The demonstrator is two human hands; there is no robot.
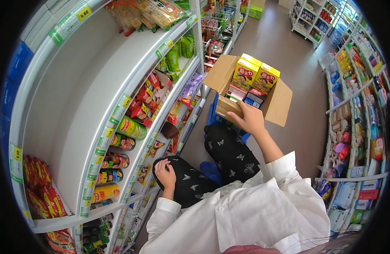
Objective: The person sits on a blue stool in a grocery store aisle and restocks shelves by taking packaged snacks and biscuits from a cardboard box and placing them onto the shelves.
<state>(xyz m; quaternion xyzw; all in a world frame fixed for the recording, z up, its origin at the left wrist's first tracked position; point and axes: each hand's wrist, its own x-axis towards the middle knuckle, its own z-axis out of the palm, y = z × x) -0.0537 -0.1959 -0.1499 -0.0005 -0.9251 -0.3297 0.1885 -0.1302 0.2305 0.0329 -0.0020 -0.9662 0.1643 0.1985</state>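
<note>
My right hand (249, 118) grips the near flap (227, 107) of an open cardboard box (279, 103), with the thumb on my side and the fingers over the edge. Two yellow snack boxes (245, 74) with cartoon figures stand upright at the far side of the carton. Nearer to me inside it are a pink-and-white box (235, 92) and a red-and-blue nabati box (255, 96). The carton sits on something blue (212, 111), mostly hidden. My left hand (165, 174) rests empty on my left knee, beside the shelves.
Curved white shelves (87, 73) rise at my left, holding snack canisters (131, 128), red snack bags (147, 98) and packaged bread (153, 12). Stocked shelves (353, 120) line the right side. Brown floor (304, 139) runs between. Blue plastic (211, 171) shows between my legs.
</note>
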